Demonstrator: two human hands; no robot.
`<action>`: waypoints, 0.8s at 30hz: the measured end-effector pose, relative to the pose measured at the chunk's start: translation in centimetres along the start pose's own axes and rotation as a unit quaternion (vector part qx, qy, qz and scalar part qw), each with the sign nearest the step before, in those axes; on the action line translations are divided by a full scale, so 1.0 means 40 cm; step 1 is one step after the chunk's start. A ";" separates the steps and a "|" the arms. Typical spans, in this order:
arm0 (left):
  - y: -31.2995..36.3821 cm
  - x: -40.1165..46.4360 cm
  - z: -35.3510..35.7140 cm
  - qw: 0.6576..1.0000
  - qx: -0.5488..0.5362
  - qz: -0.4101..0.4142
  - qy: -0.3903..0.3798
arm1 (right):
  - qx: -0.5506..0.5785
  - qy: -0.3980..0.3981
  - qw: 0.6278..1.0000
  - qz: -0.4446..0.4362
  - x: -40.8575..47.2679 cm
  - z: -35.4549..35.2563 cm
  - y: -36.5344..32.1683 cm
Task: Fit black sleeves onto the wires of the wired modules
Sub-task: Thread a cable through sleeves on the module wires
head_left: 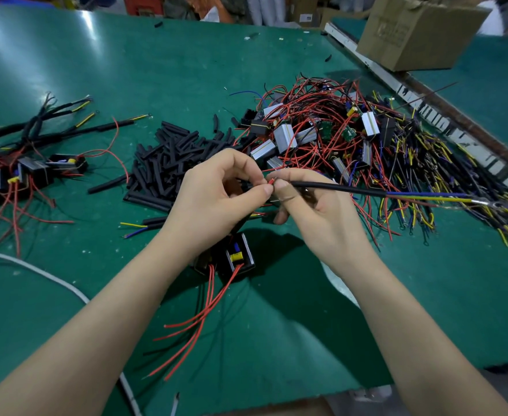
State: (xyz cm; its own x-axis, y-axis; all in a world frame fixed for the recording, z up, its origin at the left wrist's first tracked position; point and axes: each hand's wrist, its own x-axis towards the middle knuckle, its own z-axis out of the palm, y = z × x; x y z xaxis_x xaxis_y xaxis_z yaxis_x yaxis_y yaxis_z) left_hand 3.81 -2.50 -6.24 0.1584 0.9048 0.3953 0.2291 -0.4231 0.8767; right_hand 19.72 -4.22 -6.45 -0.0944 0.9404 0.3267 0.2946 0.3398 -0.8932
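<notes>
The thumb and forefinger of the left hand (216, 193) pinched a red wire end (271, 182), meeting the fingertips of the right hand (312, 205), which pinched the near end of a black sleeve (336, 187). The sleeve extended rightward, with blue and yellow wires (426, 196) emerging from its far end. Below the hands a black wired module (237, 256) hung above the green table (366, 295), its red leads (204, 310) trailing toward the viewer. Behind the hands lay a pile of loose black sleeves (168, 163); unsleeved modules (321, 130) were heaped to the right, sleeved modules (30, 163) lay at left, and a cardboard box (411, 34) stood at the far right.
</notes>
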 end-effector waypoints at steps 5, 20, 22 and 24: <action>0.004 0.003 -0.005 1.000 -0.010 -0.003 0.008 | 0.060 -0.014 0.997 0.046 -0.003 0.003 -0.002; 0.011 -0.004 -0.002 0.999 0.024 0.028 -0.011 | 0.125 -0.013 0.990 0.062 0.000 0.000 -0.019; 0.012 -0.006 0.000 0.998 0.034 0.047 -0.005 | 0.128 -0.017 0.990 0.060 -0.001 0.000 -0.020; 0.013 -0.008 0.001 0.996 0.053 0.068 0.004 | 0.135 -0.015 0.989 0.066 -0.002 0.000 -0.020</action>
State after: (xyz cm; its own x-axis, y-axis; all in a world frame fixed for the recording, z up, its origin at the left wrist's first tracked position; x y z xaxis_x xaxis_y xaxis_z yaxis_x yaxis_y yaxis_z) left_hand 3.91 -3.00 -5.92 0.1883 0.8387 0.5110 0.3056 -0.5445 0.7811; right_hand 19.48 -4.56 -5.76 -0.1005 0.9754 0.1964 0.0417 0.2013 -0.9786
